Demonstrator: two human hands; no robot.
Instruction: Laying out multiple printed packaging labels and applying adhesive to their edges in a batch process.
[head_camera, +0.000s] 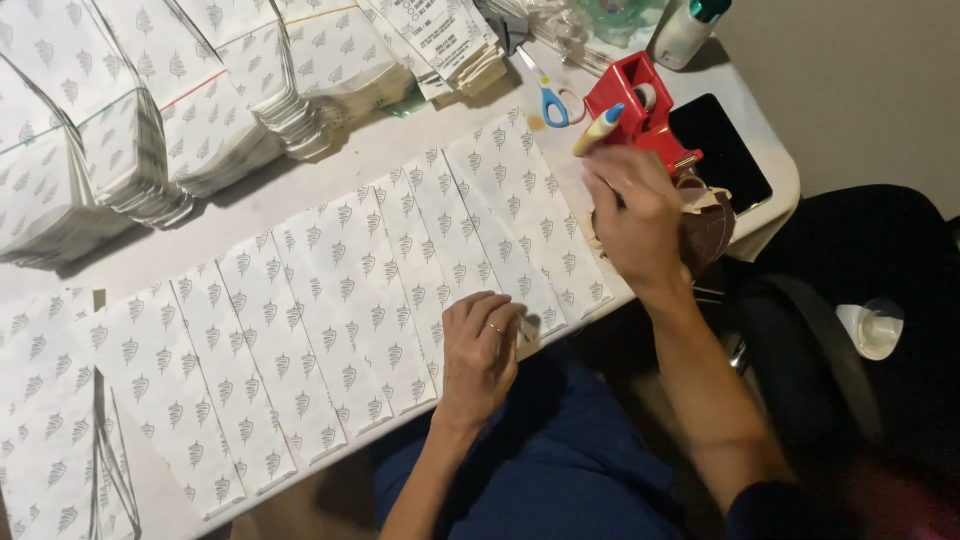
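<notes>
Seen from the head camera, a person seated at a white table (400, 150) works over a fanned row of flat white paper bags printed with small grey leaf-like marks (350, 290), laid overlapping along the near edge from the left corner to just short of the right end. The left hand (482, 345), a ring on one finger, rests palm down on the lower edge of the bags near the right of the row, fingers loosely curled against the paper and grasping nothing. The right hand (632, 215) is raised just beyond the row's right end, fingers clenched around a yellow marker with a blue tip (598, 130), which points up and to the right; the hand is slightly blurred. Just behind it stands a red plastic tape dispenser (640, 105), beside a dark flat phone-like slab (722, 148) near the table's right corner. A brown rounded object (710, 230) lies under the right wrist; what it is cannot be told. Blue-handled scissors (548, 100) lie near the dispenser. Along the far side, tall stacks of the same white printed bags (150, 110) stand bundled, some bound with thin coloured bands. A white bottle with a teal cap (688, 28) stands at the top edge. A black chair (860, 300) sits to the right, with a small clear cup (872, 328) near it.
</notes>
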